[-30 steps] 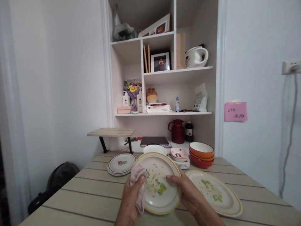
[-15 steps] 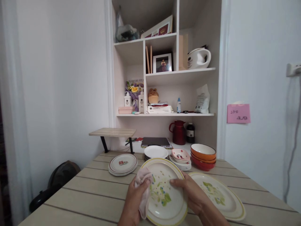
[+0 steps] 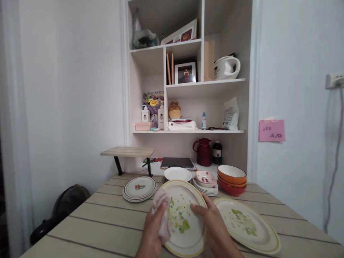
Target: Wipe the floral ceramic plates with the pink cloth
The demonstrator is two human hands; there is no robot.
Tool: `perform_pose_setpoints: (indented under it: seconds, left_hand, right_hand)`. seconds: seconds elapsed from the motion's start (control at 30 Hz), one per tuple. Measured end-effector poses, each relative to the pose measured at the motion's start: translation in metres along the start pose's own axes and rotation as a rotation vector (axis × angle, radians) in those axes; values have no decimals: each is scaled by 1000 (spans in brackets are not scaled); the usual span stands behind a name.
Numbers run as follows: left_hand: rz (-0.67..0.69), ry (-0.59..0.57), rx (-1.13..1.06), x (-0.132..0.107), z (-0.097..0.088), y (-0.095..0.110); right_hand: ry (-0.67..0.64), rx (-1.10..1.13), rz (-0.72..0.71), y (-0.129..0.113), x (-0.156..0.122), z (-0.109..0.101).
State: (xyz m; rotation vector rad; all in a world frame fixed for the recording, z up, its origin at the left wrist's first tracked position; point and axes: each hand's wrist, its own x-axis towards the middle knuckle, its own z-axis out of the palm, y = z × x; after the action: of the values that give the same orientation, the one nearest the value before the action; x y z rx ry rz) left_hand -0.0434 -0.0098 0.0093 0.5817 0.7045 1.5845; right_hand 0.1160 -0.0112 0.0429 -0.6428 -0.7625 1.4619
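Observation:
A cream oval plate with a yellow rim and green leaf pattern is held tilted up above the near part of the table. My right hand grips its right edge, thumb on the face and fingers behind. At the left edge, my left hand is closed on a pale pink cloth, which it presses against the rim; its fingers are mostly hidden behind. Another oval plate of the same pattern lies on the table to the right of my right hand.
On the slatted table stand stacked round plates, a white dish, small pink bowls on saucers and orange and red bowls. Behind are a small raised stand, a red jug and shelves.
The held plate and both hands have shifted slightly left. The cloth stays at the plate's left edge, and the other plate still lies on the table.

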Motion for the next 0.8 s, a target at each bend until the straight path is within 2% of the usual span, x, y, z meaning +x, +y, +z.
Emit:
perform_pose_setpoints:
  seconds: [0.3,0.5,0.67,0.8]
  left_hand:
    - [-132,-33,-180,-4,10,-12]
    - [-237,-79,-203,-8,12,-15]
    - [-254,-122,-232,-8,10,-9]
    - [-258,-96,-218,-8,9,-6]
  right_hand:
    - [113,92,-92,15,0,5]
    - [161,105,-116,18,-1,9]
    - [110,145,-86,21,-1,11]
    - [49,161,-41,24,1,10]
